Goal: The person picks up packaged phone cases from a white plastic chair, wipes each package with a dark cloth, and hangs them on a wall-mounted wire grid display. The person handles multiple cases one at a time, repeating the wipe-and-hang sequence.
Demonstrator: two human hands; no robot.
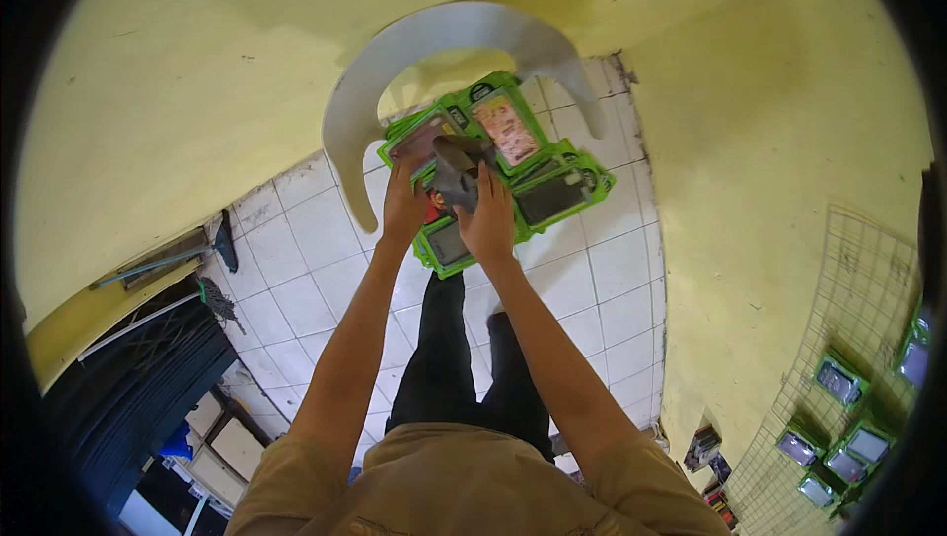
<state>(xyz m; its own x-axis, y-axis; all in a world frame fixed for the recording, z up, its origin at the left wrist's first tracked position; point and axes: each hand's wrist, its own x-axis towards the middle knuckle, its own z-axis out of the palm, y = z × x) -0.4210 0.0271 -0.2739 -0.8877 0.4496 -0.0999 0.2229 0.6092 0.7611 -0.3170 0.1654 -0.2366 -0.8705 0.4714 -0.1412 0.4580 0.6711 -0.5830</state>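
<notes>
Several phone cases in green-edged packages lie spread over a grey plastic chair [449,28], whose seat is hidden beneath them. My left hand [402,206] grips the lower left edge of a package with a dull pinkish phone case [426,137]. A dark grey cloth [456,176] is bunched in my right hand [488,223], over the middle of the packages. Just beyond that hand is a phone case with a pink pattern [507,129]. To its right lies a black phone case [552,198], and another dark one [449,244] sits at the near edge.
White floor tiles [306,245] surround the chair, with yellow walls [750,142] ahead and to the right. A broom [225,242] and a mop [217,301] are at the left by a dark shutter [138,388]. More packaged cases [838,378] hang on a wire rack [829,309] at the right.
</notes>
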